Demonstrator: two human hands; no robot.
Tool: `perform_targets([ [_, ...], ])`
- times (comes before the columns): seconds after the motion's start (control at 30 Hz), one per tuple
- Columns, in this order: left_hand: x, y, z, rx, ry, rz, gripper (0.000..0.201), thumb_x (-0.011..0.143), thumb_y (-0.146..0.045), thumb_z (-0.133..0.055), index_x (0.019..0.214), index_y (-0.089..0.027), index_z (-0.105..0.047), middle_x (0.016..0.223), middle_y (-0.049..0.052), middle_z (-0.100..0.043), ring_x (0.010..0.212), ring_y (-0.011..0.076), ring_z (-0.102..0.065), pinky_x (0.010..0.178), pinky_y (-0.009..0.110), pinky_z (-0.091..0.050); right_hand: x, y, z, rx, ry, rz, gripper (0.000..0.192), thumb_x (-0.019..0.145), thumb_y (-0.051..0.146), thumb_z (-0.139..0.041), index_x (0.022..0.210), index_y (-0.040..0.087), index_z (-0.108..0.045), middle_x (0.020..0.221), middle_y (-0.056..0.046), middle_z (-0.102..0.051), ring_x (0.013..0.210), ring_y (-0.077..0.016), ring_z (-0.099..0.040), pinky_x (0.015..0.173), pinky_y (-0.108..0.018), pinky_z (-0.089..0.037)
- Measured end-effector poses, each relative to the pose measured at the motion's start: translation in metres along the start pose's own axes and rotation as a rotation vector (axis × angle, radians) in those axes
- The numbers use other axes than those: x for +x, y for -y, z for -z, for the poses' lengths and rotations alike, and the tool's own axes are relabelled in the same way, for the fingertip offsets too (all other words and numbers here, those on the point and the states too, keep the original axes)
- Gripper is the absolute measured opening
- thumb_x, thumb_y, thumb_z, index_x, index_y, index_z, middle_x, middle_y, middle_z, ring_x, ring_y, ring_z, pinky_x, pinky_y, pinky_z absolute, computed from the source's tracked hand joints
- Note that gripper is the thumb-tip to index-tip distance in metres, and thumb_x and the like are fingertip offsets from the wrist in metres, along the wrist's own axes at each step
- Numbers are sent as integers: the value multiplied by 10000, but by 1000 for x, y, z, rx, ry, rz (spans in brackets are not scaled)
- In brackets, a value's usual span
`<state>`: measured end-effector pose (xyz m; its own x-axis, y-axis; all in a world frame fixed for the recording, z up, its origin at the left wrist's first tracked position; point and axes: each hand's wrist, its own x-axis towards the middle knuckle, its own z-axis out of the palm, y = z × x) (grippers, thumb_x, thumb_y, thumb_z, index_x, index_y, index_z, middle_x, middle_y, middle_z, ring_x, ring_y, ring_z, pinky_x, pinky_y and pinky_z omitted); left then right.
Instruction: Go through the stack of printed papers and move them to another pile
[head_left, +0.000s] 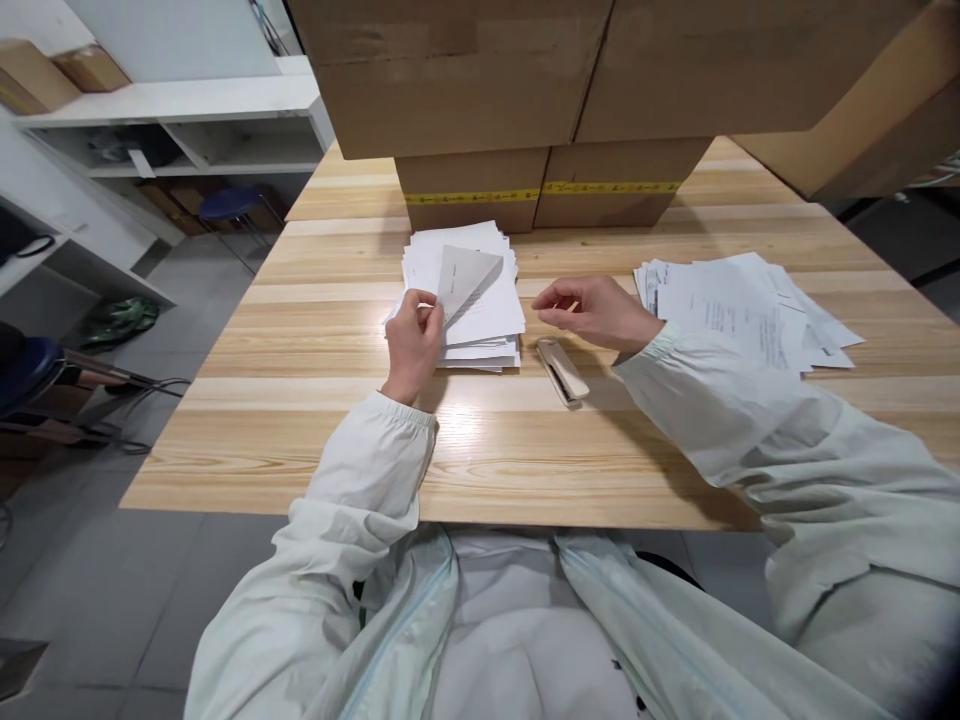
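Observation:
A thick stack of printed paper sheets [491, 312] lies on the wooden table in front of me. My left hand [414, 335] pinches the corner of the top sheet [463, 275], which is folded back over the pile so its underside shows. Just right of the stack, my right hand [596, 310] hovers with fingers curled and the thumb near the index finger; I see nothing between them. Below that hand a beige stapler [562, 372] rests on the table. Further right is a looser, fanned-out pile of printed papers [727, 305], partly behind my right sleeve.
Large cardboard boxes [480, 80] taped in yellow are stacked at the table's [300, 420] back edge. Another carton [862, 120] stands at the far right. On the left are a white shelf unit [225, 100], a blue stool [229, 203] and cables on the floor.

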<state>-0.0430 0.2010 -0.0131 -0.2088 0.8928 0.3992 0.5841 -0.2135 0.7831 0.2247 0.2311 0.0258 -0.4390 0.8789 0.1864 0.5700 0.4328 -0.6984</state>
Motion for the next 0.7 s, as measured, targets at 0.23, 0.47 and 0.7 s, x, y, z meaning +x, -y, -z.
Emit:
perform_targets([
  [0.23, -1, 2, 1, -6, -122, -2, 496, 881, -97, -491, 1356, -233, -539, 750, -36, -694, 581, 119, -532, 658, 249, -427, 18, -11, -20, 1, 19, 99, 380, 742, 448, -781, 1006, 176, -758, 881, -64, -717, 739, -182, -620, 703, -343, -511],
  [0.47, -5, 8, -4, 25, 44, -117, 322, 888, -68, -481, 958, -182, -774, 970, 46, -769, 845, 154, -677, 791, 266, -489, 20, -12, -20, -214, 43, 257, 269, 823, 332, -715, 1040, 182, -766, 972, -108, -714, 818, -224, -638, 761, -362, -483],
  [0.7, -9, 4, -4, 48, 72, -104, 289, 886, -86, -528, 989, -188, -778, 1008, 47, -769, 843, 154, -671, 808, 278, -495, 25, -10, -19, -248, 23, 280, 256, 927, 340, -570, 936, 198, -783, 937, -104, -713, 813, -227, -620, 729, -355, -442],
])
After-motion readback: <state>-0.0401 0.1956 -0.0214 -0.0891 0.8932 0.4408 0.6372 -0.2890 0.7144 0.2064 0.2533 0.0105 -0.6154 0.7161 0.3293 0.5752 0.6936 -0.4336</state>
